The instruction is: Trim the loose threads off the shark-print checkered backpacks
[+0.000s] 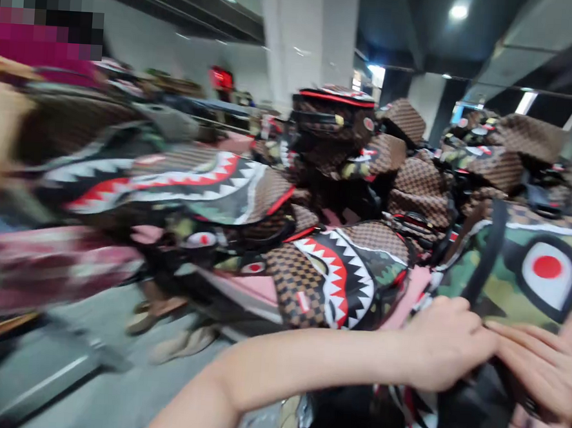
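At the right, a camouflage bag (497, 285) with a red-and-white eye print and a brown checkered top leans in front of me. My left hand (450, 345) reaches across from the lower left, its fingers curled on the bag's lower part. Right beside it, nearly touching, my right hand (541, 368) has its fingers pressed together over the same bag; its thumb is hidden. Below both hands hangs dark camouflage fabric (478, 406) with part of a shark-teeth print. Which edge or part the fingers pinch is not visible.
Left of my hands lies a checkered shark-mouth bag (338, 275), with another shark-mouth bag (205, 186) beyond it. More checkered bags (420, 190) are heaped behind. A person in a magenta top (44, 51) is at the far left, blurred. A white pillar (309, 41) rises behind.
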### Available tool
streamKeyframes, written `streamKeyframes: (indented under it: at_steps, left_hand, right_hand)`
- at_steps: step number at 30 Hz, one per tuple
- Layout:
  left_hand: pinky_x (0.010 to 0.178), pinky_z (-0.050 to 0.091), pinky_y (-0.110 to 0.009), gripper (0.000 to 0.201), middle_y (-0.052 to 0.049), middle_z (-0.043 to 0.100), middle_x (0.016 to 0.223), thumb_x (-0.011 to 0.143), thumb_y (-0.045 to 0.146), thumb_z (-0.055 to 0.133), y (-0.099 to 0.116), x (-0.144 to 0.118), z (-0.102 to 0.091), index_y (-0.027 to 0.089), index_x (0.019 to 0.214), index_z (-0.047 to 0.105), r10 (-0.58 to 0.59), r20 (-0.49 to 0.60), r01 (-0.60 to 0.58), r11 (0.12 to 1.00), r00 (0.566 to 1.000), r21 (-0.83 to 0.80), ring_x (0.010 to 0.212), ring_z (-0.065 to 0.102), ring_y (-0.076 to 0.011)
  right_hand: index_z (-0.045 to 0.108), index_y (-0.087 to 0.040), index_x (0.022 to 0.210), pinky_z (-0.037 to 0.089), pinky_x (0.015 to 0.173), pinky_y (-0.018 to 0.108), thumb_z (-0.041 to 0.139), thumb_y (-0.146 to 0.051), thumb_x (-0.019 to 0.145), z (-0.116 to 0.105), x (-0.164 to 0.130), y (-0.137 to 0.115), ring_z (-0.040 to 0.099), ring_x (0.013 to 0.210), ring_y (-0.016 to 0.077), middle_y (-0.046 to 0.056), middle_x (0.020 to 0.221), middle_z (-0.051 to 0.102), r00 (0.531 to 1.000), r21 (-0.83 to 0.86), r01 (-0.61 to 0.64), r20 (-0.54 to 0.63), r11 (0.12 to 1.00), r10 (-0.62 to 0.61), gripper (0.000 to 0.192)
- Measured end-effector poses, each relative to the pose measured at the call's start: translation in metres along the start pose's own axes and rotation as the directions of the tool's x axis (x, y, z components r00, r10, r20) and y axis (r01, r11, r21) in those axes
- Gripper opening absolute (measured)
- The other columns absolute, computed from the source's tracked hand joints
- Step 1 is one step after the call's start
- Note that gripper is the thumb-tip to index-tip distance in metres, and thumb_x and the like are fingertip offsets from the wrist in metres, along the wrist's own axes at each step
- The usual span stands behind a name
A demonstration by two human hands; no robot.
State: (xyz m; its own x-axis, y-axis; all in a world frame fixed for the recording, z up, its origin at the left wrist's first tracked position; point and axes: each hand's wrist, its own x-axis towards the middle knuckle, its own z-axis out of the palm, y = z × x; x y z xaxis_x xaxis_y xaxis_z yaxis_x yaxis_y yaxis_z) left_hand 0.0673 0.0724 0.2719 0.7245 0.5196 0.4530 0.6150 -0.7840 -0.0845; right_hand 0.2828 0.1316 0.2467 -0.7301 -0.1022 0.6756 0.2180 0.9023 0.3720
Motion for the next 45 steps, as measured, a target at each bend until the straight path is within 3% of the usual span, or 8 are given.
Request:
streamKeyframes:
  at_steps: [3,10,17,21,26,31,35,45]
  left_hand:
    - [0.063,0.037,-0.031,0.012,-0.004,0.053,0.078,0.074,0.021,0.058,0.002,-0.008,0.003,0.016,0.076,0.047,-0.03,-0.036,0.025,0.992,0.999,-0.126,0.074,0.041,-0.0181]
    - [0.063,0.036,-0.028,0.014,-0.002,0.046,0.076,0.082,0.013,0.048,0.016,-0.029,0.015,0.019,0.075,0.037,0.019,-0.047,-0.037,0.906,0.999,-0.422,0.072,0.039,-0.0149]
    - [0.067,0.039,-0.027,0.013,-0.002,0.049,0.081,0.079,0.009,0.051,0.032,-0.043,0.015,0.019,0.081,0.041,0.031,0.007,-0.024,0.892,1.0,-0.452,0.075,0.041,-0.0144]
    - [0.065,0.038,-0.028,0.015,-0.002,0.051,0.077,0.08,0.004,0.043,0.034,-0.045,0.022,0.019,0.078,0.044,-0.08,-0.091,0.041,0.929,0.993,-0.367,0.075,0.042,-0.0152]
    - [0.062,0.038,-0.029,0.019,-0.002,0.054,0.073,0.08,0.002,0.041,0.031,-0.054,0.032,0.018,0.074,0.049,-0.083,-0.26,-0.006,0.946,0.962,-0.324,0.073,0.046,-0.0149]
    - [0.059,0.04,-0.029,0.018,-0.003,0.057,0.07,0.076,0.0,0.047,0.032,-0.061,0.042,0.017,0.073,0.054,-0.09,-0.416,-0.033,0.96,0.905,-0.278,0.071,0.047,-0.0152]
    - [0.056,0.039,-0.029,0.019,-0.002,0.058,0.066,0.073,-0.002,0.052,0.035,-0.063,0.046,0.017,0.068,0.053,-0.084,-0.487,-0.048,0.966,0.869,-0.254,0.068,0.045,-0.0151]
    - [0.06,0.041,-0.029,0.017,-0.002,0.059,0.071,0.075,0.0,0.052,0.03,-0.065,0.036,0.018,0.076,0.053,-0.068,-0.346,-0.039,0.956,0.936,-0.292,0.071,0.047,-0.0153]
  right_hand:
    - [0.063,-0.013,0.083,0.054,0.075,0.028,0.038,-0.012,0.09,-0.002,0.011,-0.003,0.065,0.091,0.0161,0.007,0.088,0.071,0.983,-0.114,0.177,0.068,0.978,-0.17,0.026]
    - [0.061,-0.013,0.078,0.052,0.07,0.025,0.047,-0.016,0.084,0.012,0.004,-0.021,0.066,0.084,0.0149,0.006,0.085,0.071,0.982,-0.181,0.176,-0.038,0.968,-0.186,0.015]
    - [0.06,-0.013,0.08,0.05,0.076,0.027,0.045,-0.026,0.085,0.014,-0.012,-0.034,0.065,0.089,0.0183,0.011,0.088,0.07,0.971,-0.251,0.209,-0.059,0.945,-0.23,0.021]
    - [0.06,-0.013,0.084,0.047,0.086,0.028,0.051,-0.022,0.081,-0.001,-0.004,-0.04,0.061,0.097,0.0179,0.009,0.096,0.068,0.979,-0.208,0.202,0.031,0.957,-0.199,0.013]
    - [0.058,-0.014,0.086,0.047,0.064,0.026,0.05,-0.026,0.086,-0.025,0.008,-0.082,0.06,0.071,0.0132,0.004,0.076,0.065,0.991,-0.096,-0.131,0.017,0.987,0.133,0.014]
    - [0.055,-0.015,0.107,0.031,0.048,0.028,0.049,-0.033,0.086,-0.022,0.006,-0.132,0.048,0.055,0.0133,-0.001,0.066,0.054,0.72,-0.264,-0.564,0.306,0.782,0.623,0.028]
    - [0.06,-0.021,0.088,0.026,0.049,0.027,0.042,-0.03,0.088,-0.005,0.0,-0.144,0.042,0.054,0.0128,-0.001,0.06,0.046,0.673,-0.277,-0.642,0.245,0.715,0.698,0.02]
    - [0.061,-0.019,0.078,0.024,0.049,0.025,0.037,-0.031,0.084,0.013,-0.008,-0.14,0.037,0.052,0.0115,-0.001,0.057,0.041,0.716,0.047,-0.698,0.062,0.714,0.696,0.028]
